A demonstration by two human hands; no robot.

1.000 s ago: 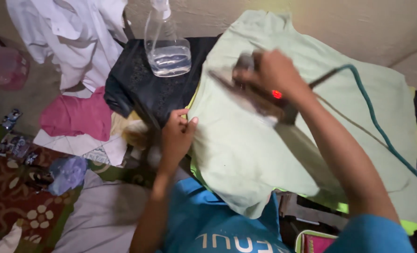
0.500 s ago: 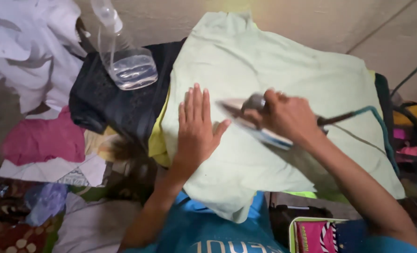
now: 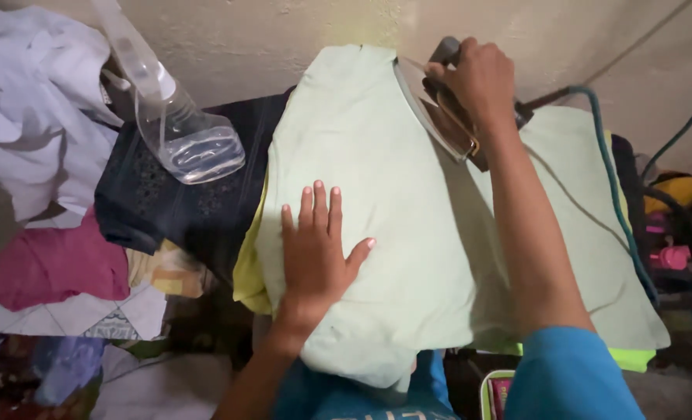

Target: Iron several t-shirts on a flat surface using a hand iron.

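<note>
Hands: left hand [image 3: 315, 253] flat, open on one green cloth [image 3: 393, 194]; right hand [image 3: 480, 78] grips one iron [image 3: 439, 105].

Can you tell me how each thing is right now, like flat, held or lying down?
Green cloth: spread flat.
Iron: gripped, at the cloth's far end.
Right hand: closed on the iron.
Left hand: open, pressing the cloth.
Spray bottle: tilted, partly filled.
</note>
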